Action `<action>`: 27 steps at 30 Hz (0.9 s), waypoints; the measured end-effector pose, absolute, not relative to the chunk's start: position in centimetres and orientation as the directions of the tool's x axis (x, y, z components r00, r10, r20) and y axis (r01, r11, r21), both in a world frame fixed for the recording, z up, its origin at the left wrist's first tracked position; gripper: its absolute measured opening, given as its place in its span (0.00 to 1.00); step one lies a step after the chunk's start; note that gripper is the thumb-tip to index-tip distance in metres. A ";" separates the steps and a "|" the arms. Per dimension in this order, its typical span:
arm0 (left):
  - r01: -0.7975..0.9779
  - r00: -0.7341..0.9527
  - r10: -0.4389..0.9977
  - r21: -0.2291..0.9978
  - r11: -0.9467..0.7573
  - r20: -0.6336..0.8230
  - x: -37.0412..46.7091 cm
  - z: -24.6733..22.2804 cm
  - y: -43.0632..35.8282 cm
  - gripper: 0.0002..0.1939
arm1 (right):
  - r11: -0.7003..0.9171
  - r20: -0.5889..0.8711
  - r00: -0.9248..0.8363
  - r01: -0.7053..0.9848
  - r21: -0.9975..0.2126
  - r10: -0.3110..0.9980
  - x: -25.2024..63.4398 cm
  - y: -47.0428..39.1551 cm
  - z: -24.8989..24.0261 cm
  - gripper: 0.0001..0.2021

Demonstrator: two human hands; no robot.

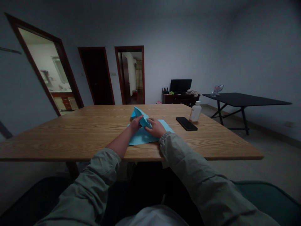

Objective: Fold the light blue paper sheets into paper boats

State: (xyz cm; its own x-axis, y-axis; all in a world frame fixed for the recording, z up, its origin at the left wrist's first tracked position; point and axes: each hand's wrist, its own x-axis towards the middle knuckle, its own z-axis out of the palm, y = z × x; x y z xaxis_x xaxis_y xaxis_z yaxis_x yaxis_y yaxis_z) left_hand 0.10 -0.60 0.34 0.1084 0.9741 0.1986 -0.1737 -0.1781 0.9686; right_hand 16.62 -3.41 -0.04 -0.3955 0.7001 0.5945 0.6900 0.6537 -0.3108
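Over the near middle of the wooden table (89,131), both hands grip a folded piece of light-blue paper (140,113). My left hand (135,124) pinches its lower left side, with the thumb on top. On the right side, the fingers of my right hand (155,126) are closed round its edge. The folded paper is lifted and bent, with one flap sticking up at the far left. Beneath the hands a flat light-blue sheet (142,138) lies on the table; whether it joins the held piece is hidden by my hands.
To the right lie a black phone (186,123) and, just behind it, a standing white bottle (195,112). Farther right is a black folding table (244,99) with a clear plastic item (217,90) on it. A dark cabinet (180,99) with a monitor (181,85) stands against the back wall.
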 end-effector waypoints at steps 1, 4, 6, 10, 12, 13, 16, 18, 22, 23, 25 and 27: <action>-0.213 0.131 0.971 0.963 -0.167 0.197 0.2 0.4 -0.7 0.20 | 0.668 0.600 -0.405 0.675 -0.313 0.690 16.5 -3.4 0.0 0.23; -0.340 0.214 0.961 0.935 -0.097 0.178 0.2 0.8 -1.1 0.14 | 0.666 0.607 -0.359 0.626 -0.407 0.709 16.6 -3.1 -0.1 0.21; -0.380 0.265 0.947 0.922 -0.069 0.180 0.0 0.9 -1.4 0.13 | 0.630 0.593 -0.295 0.593 -0.501 0.749 16.8 -2.7 -0.1 0.20; -0.379 0.313 0.921 0.920 -0.104 0.233 -0.4 0.7 -1.5 0.18 | 0.583 0.574 -0.210 0.541 -0.606 0.791 17.1 -2.3 -0.1 0.21; -0.364 0.302 0.924 0.924 -0.116 0.236 -0.5 0.5 -1.5 0.17 | 0.594 0.585 -0.200 0.505 -0.626 0.786 17.1 -2.3 -0.1 0.21; -0.362 0.297 0.926 0.925 -0.118 0.235 -0.5 0.4 -1.5 0.17 | 0.604 0.593 -0.198 0.485 -0.633 0.780 17.1 -2.4 -0.1 0.21; -0.368 0.275 0.929 0.920 -0.137 0.249 -0.4 0.3 -1.4 0.20 | 0.632 0.618 -0.195 0.435 -0.641 0.762 17.0 -2.6 0.1 0.19; -0.364 0.254 0.931 0.918 -0.160 0.263 -0.4 0.3 -1.1 0.25 | 0.640 0.628 -0.190 0.422 -0.642 0.755 16.9 -2.8 0.3 0.18; -0.349 0.193 0.950 0.922 -0.167 0.245 -0.3 0.1 -0.6 0.32 | 0.641 0.635 -0.182 0.431 -0.635 0.751 16.8 -3.0 0.5 0.17; -0.337 0.182 0.953 0.926 -0.171 0.242 -0.2 0.1 -0.5 0.31 | 0.641 0.641 -0.174 0.440 -0.628 0.748 16.8 -3.0 0.5 0.17; -0.298 0.194 0.948 0.936 -0.189 0.254 -0.2 0.1 -0.6 0.28 | 0.644 0.659 -0.160 0.465 -0.607 0.735 16.7 -2.9 0.5 0.15; -0.253 0.240 0.931 0.944 -0.213 0.275 -0.1 0.2 -0.9 0.26 | 0.643 0.677 -0.142 0.500 -0.581 0.722 16.7 -2.8 0.4 0.14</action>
